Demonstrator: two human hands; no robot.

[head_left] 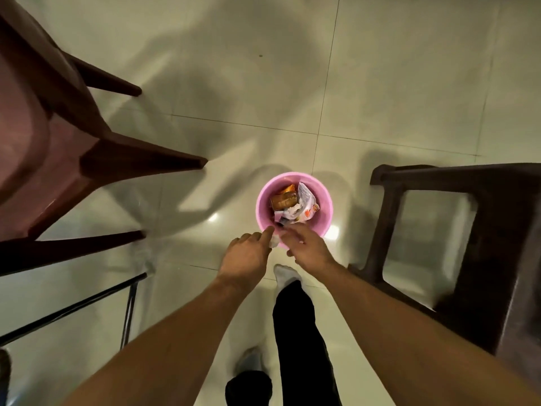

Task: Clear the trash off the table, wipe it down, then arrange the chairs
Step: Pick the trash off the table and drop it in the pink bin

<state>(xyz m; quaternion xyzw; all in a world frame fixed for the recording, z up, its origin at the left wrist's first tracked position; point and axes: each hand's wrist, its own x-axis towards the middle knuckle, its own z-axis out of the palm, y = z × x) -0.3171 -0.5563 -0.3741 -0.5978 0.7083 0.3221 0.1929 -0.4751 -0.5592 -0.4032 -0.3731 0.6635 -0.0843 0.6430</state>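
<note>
A pink bin (263,197) stands on the tiled floor, holding an orange wrapper (282,199), a white plastic packet (307,200) and crumpled paper. Both my hands hover over its near rim. My left hand (247,259) shows its back, index finger stretched toward the bin, and a small crumpled white paper (274,241) is pinched under its fingers. My right hand (307,247) hangs beside it with fingers spread and nothing in it that I can see. A small dark scrap (280,226) lies just past the fingertips; whether it is in the bin or falling is unclear.
A reddish-brown chair (58,148) stands at the left with its legs pointing toward the bin. A dark brown chair (483,230) stands at the right. A black metal frame (87,303) runs along the lower left. My legs, in dark trousers and socks (285,275), are below the hands.
</note>
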